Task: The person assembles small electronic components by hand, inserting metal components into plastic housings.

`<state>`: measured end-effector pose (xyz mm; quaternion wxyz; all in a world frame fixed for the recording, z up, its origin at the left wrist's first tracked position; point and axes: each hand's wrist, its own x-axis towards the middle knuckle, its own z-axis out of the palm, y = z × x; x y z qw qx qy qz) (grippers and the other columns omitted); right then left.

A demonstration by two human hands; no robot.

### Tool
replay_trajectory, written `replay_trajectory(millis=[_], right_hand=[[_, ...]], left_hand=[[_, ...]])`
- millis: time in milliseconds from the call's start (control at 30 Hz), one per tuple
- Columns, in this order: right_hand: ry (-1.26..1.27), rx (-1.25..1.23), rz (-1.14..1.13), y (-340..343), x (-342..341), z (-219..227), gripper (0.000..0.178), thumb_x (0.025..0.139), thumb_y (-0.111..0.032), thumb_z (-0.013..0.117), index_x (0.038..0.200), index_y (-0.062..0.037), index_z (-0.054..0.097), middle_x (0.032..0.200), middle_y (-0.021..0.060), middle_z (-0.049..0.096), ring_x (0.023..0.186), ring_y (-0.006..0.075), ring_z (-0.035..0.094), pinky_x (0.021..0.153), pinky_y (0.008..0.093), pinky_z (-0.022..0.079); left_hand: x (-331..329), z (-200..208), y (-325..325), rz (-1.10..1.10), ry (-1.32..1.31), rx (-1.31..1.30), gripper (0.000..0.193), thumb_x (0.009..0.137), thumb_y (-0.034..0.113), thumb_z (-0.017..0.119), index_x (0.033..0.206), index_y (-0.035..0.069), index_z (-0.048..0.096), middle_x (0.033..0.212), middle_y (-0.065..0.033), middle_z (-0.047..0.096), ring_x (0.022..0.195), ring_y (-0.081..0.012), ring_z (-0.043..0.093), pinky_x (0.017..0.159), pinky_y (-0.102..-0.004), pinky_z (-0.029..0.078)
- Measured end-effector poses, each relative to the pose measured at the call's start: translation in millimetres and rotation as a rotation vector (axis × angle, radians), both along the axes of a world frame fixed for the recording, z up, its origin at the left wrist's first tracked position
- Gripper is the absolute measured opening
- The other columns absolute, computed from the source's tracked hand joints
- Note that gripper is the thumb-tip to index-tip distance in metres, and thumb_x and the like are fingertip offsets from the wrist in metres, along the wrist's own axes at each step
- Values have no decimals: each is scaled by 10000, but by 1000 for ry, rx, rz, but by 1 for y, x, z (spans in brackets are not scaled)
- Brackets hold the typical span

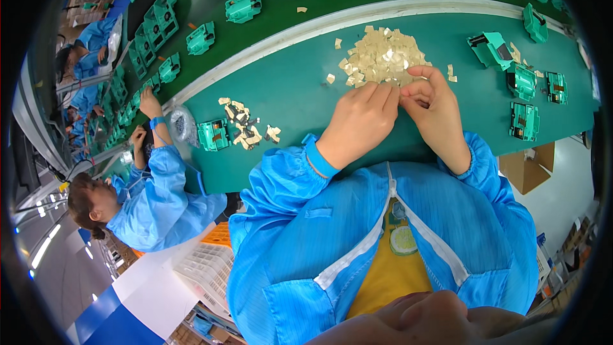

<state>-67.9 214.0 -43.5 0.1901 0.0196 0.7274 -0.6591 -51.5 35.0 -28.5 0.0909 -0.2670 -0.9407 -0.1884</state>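
At far left, blue-smocked co-workers are partly cut off by the dark fisheye rim. Nearer, another co-worker in a blue smock reaches toward a row of teal plastic housings; what those hands touch is hard to make out. A clear, crinkled plastic bundle lies beside a single teal housing with a dark insert, then a small scatter of cream-and-black pieces on the green table.

The left hand has its fingers bunched, its back hiding the tips. They meet the curled thumb and fingers of the right hand; whether anything is pinched between them, I cannot tell. Just beyond lies a heap of small, flat cream squares, its near edge partly covered by the hands.

Farther right, a cluster of teal housings with black parts stands near the table's edge. Below it, an open brown cardboard box is partly hidden by the table and sleeve.
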Motion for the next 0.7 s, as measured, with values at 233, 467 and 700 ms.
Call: replay_trajectory(millis=[233, 467, 700], right_hand=[[181, 139, 93, -1, 0, 3, 428, 897, 97, 653, 1296, 13, 521, 938, 124, 731, 856, 188, 725, 768, 312, 581], [64, 44, 127, 4, -5, 10, 387, 909, 98, 629, 1272, -1, 540, 939, 117, 726, 865, 194, 719, 794, 304, 571], [291, 166, 110, 5, -10, -1, 346, 933, 95, 599, 1268, 10, 582, 1035, 143, 741, 892, 221, 730, 795, 328, 574]], left_hand=[[-1, -15, -6, 43, -134, 242, 138, 783, 29, 720, 915, 28, 684, 864, -95, 699, 723, -289, 685, 625, -388, 561], [-7, -18, -16, 199, -179, 396, 76, 823, 29, 709, 898, 22, 694, 816, -109, 705, 681, -318, 678, 604, -402, 549], [-19, -33, -21, 258, -56, 407, 113, 879, 68, 705, 985, 36, 731, 923, -117, 720, 864, -315, 695, 772, -416, 559]])
